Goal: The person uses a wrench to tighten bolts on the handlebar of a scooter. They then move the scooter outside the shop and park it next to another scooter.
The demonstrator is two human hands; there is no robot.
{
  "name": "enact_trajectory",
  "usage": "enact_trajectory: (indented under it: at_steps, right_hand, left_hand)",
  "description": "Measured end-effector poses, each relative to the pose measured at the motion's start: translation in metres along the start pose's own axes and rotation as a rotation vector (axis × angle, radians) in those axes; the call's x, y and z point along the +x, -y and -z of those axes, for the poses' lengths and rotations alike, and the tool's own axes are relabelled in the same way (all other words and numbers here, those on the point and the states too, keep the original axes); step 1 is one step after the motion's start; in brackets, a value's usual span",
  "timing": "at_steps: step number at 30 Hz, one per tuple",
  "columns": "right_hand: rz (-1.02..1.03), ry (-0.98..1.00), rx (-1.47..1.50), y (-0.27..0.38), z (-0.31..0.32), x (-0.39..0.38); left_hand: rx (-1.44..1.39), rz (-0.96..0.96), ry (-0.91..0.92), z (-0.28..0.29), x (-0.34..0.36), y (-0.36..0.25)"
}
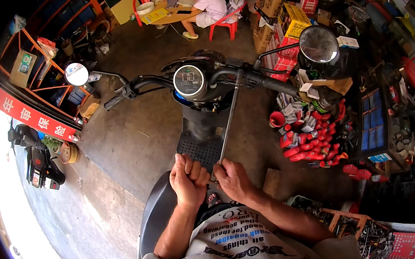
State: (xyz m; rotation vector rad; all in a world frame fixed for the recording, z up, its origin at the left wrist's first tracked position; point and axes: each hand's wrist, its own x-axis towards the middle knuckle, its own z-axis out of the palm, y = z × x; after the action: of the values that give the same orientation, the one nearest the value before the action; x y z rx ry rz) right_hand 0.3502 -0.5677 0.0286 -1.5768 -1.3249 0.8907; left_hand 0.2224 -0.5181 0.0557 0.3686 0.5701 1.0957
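Right grip [233, 180] pinched the near end of a long, thin rod [230, 119]! Left grip [189, 180] was curled just beside it; whether around anything, I couldn't tell. Out ran the rod to the scooter handlebar [269, 83], right of the round gauge [190, 82].

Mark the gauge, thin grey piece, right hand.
Gauge [190, 82]: head view, middle of round face.
Thin grey piece [230, 119]: head view, mid-length.
Right hand [235, 180]: head view, back of hand.
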Motion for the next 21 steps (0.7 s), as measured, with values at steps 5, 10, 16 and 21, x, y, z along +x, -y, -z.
enact_trajectory:
  at_steps: [5,10,16,21]
  right_hand:
    - [-0.025,0.011,-0.002,0.001,0.001,0.0]
    - [-0.121,0.016,0.057,0.003,0.0,0.0]
    - [-0.279,0.134,0.199,0.021,0.016,0.005]
    - [-0.277,0.161,0.114,0.017,0.023,0.006]
  left_hand:
    - [0.002,-0.009,0.035,0.001,0.0,0.001]
    - [0.003,-0.008,0.037,0.003,-0.001,0.0]
    - [-0.076,0.026,-0.008,0.0,0.002,-0.001]
    - [-0.141,0.055,-0.039,-0.004,0.002,0.001]
